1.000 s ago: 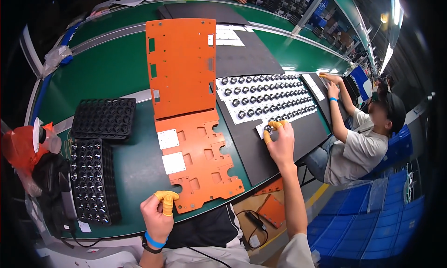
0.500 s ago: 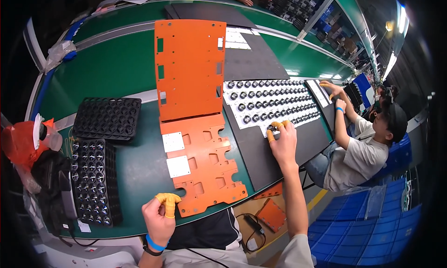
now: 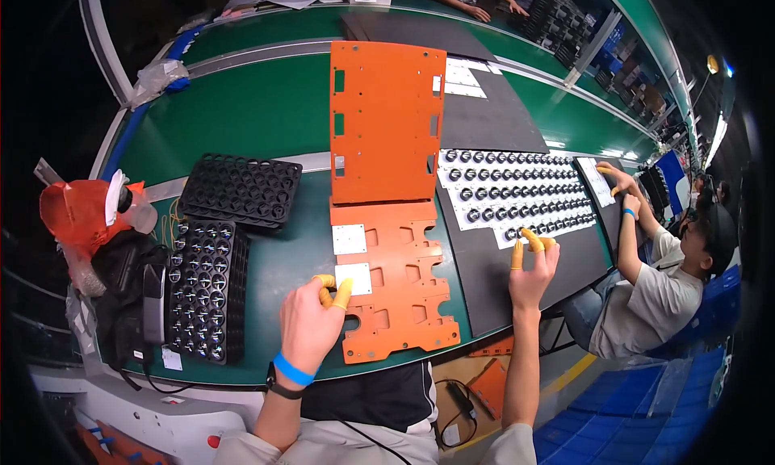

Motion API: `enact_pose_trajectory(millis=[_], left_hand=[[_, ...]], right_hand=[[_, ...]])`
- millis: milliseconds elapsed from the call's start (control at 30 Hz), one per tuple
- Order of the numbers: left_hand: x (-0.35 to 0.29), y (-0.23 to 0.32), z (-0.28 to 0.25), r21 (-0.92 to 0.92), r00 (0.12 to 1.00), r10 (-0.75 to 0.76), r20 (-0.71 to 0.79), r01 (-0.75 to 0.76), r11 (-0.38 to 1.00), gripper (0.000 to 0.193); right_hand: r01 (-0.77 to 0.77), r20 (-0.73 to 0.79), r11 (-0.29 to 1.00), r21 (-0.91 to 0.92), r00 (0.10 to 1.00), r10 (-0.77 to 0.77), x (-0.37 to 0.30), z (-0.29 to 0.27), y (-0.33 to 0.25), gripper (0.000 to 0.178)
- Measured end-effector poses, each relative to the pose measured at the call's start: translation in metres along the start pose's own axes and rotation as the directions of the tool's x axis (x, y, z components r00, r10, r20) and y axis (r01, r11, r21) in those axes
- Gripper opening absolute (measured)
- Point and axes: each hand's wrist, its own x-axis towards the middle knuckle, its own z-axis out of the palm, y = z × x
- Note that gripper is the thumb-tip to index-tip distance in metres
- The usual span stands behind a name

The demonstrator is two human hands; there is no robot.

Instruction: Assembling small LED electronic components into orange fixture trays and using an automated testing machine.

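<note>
My left hand (image 3: 313,316), with yellow finger cots, reaches to the lower-left edge of a square white plate (image 3: 355,280). Its thumb and forefinger are apart, one tip meeting or overlapping that edge. This plate and a second white plate (image 3: 349,239) lie flat on the orange fixture (image 3: 391,320), whose orange lid (image 3: 387,126) stands raised. My right hand (image 3: 533,275), also with yellow cots, hovers at the near edge of white plates bearing rows of round black parts (image 3: 484,194). Its fingers are spread, and nothing shows between them.
A black tray of shiny round parts (image 3: 202,287) stands left of the fixture, with another black tray (image 3: 242,190) behind it. Dark foam sheets (image 3: 500,291) lie under the white plates. At right, a co-worker (image 3: 658,271) handles a white plate; an orange bag (image 3: 77,215) sits far left.
My left hand has moved up from the fixture's lower-left corner to the nearer white plate, its pinched fingers parting. My right hand has drawn back from a black part at the row's near end.
</note>
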Motion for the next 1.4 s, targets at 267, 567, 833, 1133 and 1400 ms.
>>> enact_pose_trajectory(millis=[267, 567, 833, 1133, 1400], left_hand=[[-0.009, 0.013, 0.003, -0.587, 0.997, 0.043, 0.063, 0.002, 0.810, 0.020], [-0.060, 0.038, 0.034, -0.743, 0.700, 0.264, 0.664, 0.580, 0.332, 0.034], [-0.047, 0.042, 0.010, -0.678, 0.896, 0.220, 0.386, 0.114, 0.726, 0.036], [-0.023, 0.010, -0.012, -0.694, 0.954, 0.158, 0.253, 0.066, 0.717, 0.031], [-0.015, 0.008, -0.014, -0.635, 0.970, 0.177, 0.168, -0.031, 0.772, 0.031]], right_hand=[[0.076, -0.121, 0.985, 0.157, 0.991, -0.057, -0.011, -0.013, -0.027, 0.027], [-0.023, 0.211, 0.726, 0.687, 0.963, -0.169, -0.008, -0.060, -0.150, 0.039], [-0.152, 0.270, 0.903, 0.402, 0.962, 0.042, 0.018, -0.027, -0.082, 0.024], [0.099, 0.388, 0.995, -0.015, 0.918, -0.085, 0.018, 0.009, -0.007, 0.025], [0.111, 0.398, 0.991, -0.080, 0.915, -0.070, 0.022, 0.004, -0.011, 0.027]])
